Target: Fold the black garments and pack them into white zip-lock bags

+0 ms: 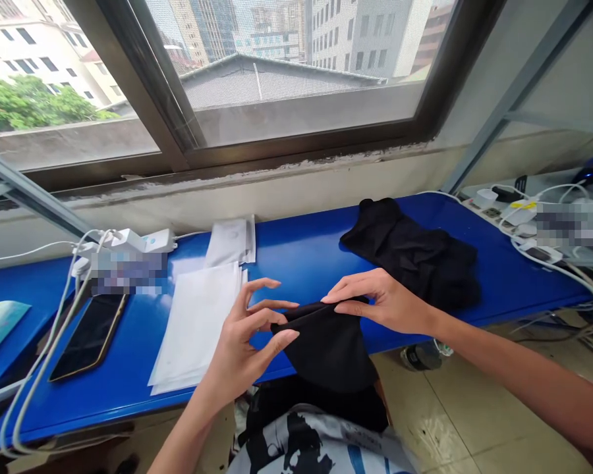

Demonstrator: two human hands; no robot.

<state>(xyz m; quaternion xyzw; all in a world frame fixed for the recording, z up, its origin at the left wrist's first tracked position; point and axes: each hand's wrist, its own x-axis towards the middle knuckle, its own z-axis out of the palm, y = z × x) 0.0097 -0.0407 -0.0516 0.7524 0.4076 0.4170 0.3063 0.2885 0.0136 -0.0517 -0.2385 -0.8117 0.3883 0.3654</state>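
A piece of black cloth hangs between my hands over the front edge of the blue table. My left hand pinches its left upper corner between thumb and fingers, the other fingers lifted and spread. Along the same upper edge, farther right, my right hand grips the cloth with thumb and forefinger. The lower part of the cloth reaches down to my lap. Beyond my right hand lies a crumpled heap of black fabric. Left of my left hand is a stack of translucent white bags.
A flat white packet lies behind the stack. To the left are a phone, white cables and a power strip. More chargers and cables crowd the right end of the blue table. A bottle stands below the table.
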